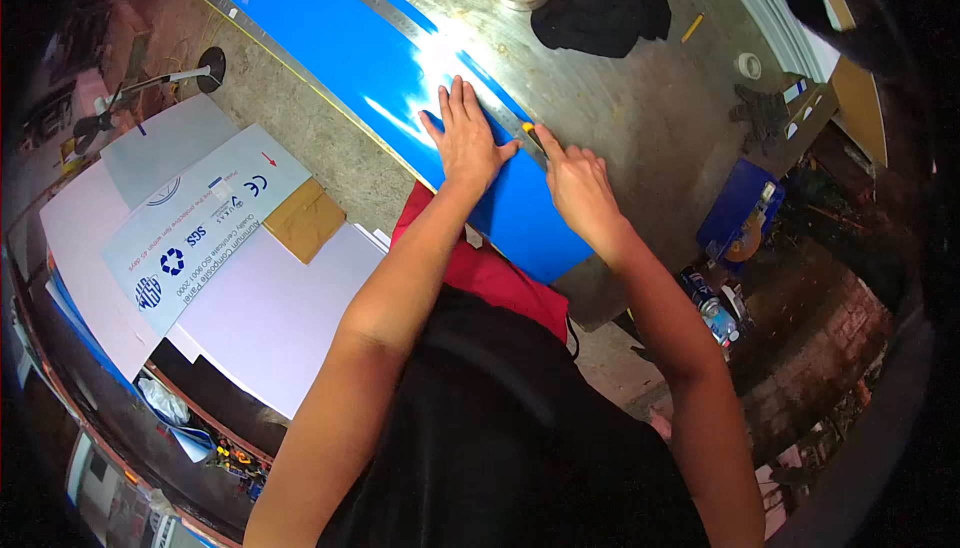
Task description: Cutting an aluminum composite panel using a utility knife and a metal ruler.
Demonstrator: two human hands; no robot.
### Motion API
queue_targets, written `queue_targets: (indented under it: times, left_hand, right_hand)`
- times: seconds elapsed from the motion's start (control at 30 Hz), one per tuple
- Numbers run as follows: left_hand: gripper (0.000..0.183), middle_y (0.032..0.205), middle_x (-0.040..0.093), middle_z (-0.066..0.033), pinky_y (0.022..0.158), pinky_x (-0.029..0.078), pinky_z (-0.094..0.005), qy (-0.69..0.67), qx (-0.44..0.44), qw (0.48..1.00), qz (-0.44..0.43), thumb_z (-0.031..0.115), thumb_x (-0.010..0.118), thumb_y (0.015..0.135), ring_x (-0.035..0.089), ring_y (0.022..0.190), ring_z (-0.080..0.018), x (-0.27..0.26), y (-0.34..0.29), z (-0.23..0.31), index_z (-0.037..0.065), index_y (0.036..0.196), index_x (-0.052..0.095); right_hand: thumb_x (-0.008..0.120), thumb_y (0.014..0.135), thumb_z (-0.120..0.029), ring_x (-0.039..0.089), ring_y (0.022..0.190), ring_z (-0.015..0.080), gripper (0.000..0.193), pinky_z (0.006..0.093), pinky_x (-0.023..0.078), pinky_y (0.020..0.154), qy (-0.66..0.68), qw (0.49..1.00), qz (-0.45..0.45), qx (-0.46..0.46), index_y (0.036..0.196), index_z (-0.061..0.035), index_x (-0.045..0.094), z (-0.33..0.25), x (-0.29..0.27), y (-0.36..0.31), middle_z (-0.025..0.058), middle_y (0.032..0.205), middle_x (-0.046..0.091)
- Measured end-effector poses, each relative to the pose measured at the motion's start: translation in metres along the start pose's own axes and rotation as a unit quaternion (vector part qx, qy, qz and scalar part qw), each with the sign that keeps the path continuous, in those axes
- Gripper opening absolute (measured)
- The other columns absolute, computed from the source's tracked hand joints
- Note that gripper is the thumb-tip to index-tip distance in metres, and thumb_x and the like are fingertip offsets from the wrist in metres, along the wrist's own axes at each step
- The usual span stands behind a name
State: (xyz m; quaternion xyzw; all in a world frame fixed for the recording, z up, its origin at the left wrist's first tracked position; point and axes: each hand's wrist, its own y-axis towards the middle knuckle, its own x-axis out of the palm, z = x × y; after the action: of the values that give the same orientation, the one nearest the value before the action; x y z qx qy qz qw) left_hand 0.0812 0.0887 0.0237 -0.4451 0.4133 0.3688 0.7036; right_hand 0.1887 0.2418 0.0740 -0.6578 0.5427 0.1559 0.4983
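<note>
Spreading beneath the work, the grey tabletop gives the long blue panel a broad, flat backing; the panel lies along its left edge, running from the upper left down toward the person's waist, probably so that both arms can reach it without stretching. Along the panel's right side lies the metal ruler, lengthwise, leaving a narrow blue strip beyond it, a position that suggests a straight guide. The black cloth sits bunched well to the right of the ruler, where it leaves the arms room. The left hand is spread flat, fingers extended, palm on the panel and thumb out toward the ruler, grasping nothing; its downward press likely steadies both. The right hand is curled closed around a small cutter, index finger along it, seemingly for control, with the yellow tip beside the ruler's near end; the blade is too small to make out. The tape roll touches the cloth, while the yellow pencil lies apart, farther right.
</note>
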Motion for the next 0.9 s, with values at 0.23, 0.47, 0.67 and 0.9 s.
queue_targets:
  times: [0.23, 0.47, 0.67, 0.9]
  left_hand:
    - [0.134, 0.171, 0.025, -0.0154, 0.122, 0.015, -0.0718, 0.031, -0.004, 0.999, -0.009, 0.055, 0.096, 0.061, 0.022, 0.159, -0.0376, 0.002, 0.002, 0.001, -0.002, 0.161, 0.028]
    - [0.131, 0.171, 0.025, -0.0164, 0.125, 0.011, -0.0678, 0.038, -0.020, 0.999, -0.007, 0.053, 0.094, 0.066, 0.019, 0.160, -0.0362, 0.000, -0.002, 0.006, -0.003, 0.162, 0.024]
    - [0.127, 0.170, 0.025, -0.0166, 0.125, 0.012, -0.0675, 0.000, 0.013, 1.000, 0.010, 0.051, 0.092, 0.071, 0.021, 0.159, -0.0367, 0.015, -0.050, 0.034, -0.003, 0.163, 0.021]
    - [0.129, 0.170, 0.023, -0.0170, 0.124, 0.015, -0.0686, 0.023, 0.010, 0.999, -0.037, 0.052, 0.092, 0.071, 0.017, 0.160, -0.0365, 0.027, -0.057, 0.053, -0.004, 0.163, 0.020]
  right_hand:
    - [0.056, 0.101, -0.012, 0.062, 0.106, 0.0395, 0.065, 0.0530, 0.046, 0.095, 0.006, 0.999, -0.023, 0.029, 0.164, -0.0158, 0.039, 0.031, 0.003, -0.060, 0.0213, 0.108, 0.067]
    - [0.055, 0.100, -0.010, 0.061, 0.106, 0.0378, 0.068, 0.0520, 0.046, 0.096, 0.012, 0.999, -0.023, 0.034, 0.165, -0.0172, 0.037, 0.044, 0.011, -0.075, 0.0214, 0.109, 0.067]
    - [0.055, 0.098, -0.011, 0.061, 0.107, 0.0372, 0.069, 0.0520, 0.046, 0.096, 0.012, 0.999, -0.003, 0.033, 0.164, -0.0184, 0.039, 0.049, 0.019, -0.075, 0.0210, 0.109, 0.067]
    - [0.056, 0.098, -0.012, 0.060, 0.109, 0.0377, 0.068, 0.0520, 0.045, 0.096, 0.029, 0.999, 0.001, 0.025, 0.164, -0.0196, 0.040, 0.052, 0.021, -0.077, 0.0211, 0.110, 0.067]
